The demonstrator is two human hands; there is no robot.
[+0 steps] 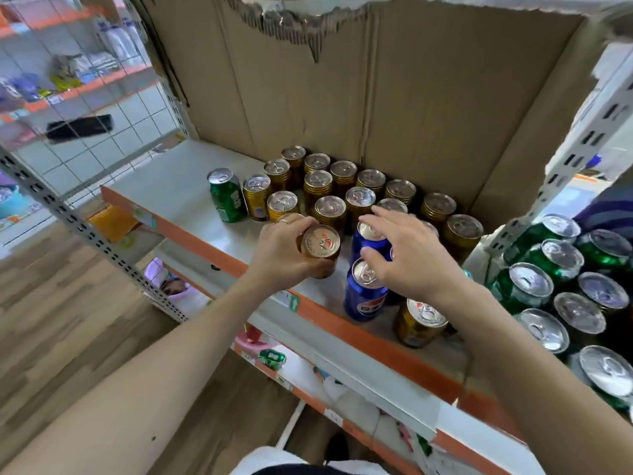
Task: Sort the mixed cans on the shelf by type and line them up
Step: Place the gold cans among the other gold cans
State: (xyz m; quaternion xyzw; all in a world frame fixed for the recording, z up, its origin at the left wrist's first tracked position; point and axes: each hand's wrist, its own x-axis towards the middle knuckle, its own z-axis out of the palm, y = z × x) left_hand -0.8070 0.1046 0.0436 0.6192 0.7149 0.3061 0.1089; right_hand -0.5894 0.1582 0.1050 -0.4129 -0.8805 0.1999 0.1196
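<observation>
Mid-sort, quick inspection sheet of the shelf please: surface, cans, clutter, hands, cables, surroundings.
Surface: pale shelf with an orange front edge.
Job's things: gold cans grouped at the back; lone green can at their left; blue cans in front; stray gold can at front right.
Clutter: nothing seen.
Hands: left hand grips another gold can; right hand open over the blue cans.
Cables: nothing seen.
Surroundings: torn cardboard backing; green cans in the right-hand bay.

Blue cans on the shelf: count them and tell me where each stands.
2 in plain view. One blue metal drink can stands near the white shelf's front edge; the second stands just behind it, beneath the right hand's fingers. That hand may hide a third.
</observation>
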